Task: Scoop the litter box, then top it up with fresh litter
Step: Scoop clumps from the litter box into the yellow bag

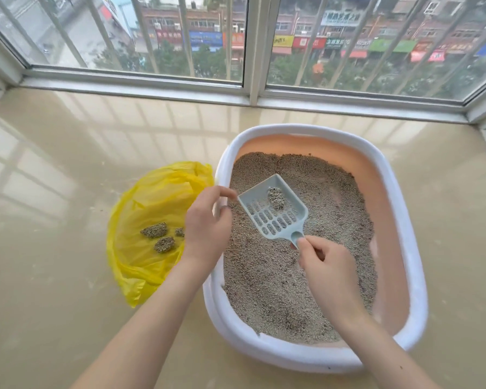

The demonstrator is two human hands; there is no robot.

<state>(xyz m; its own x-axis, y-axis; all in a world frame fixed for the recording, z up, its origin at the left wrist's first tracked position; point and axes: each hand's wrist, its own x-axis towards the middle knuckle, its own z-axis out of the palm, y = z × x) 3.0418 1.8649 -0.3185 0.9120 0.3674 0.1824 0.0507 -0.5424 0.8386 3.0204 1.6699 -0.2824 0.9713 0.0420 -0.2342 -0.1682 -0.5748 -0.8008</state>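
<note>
A white-rimmed litter box (413, 248) with a peach inner wall holds grey litter (278, 290). My right hand (328, 273) grips the handle of a pale blue slotted scoop (275, 211), held above the litter. One grey clump (276, 197) lies in the scoop. My left hand (208, 228) hovers over the box's left rim with its fingers loosely curled, and its index fingertip touches the scoop's left corner. A yellow plastic bag (152, 197) lies open on the floor left of the box, with three clumps (155, 231) inside.
The box and bag sit on a glossy beige floor (68, 276). A window with metal bars (244, 66) runs along the far side, its sill frame just behind the box. Wall corners close in at the left and right.
</note>
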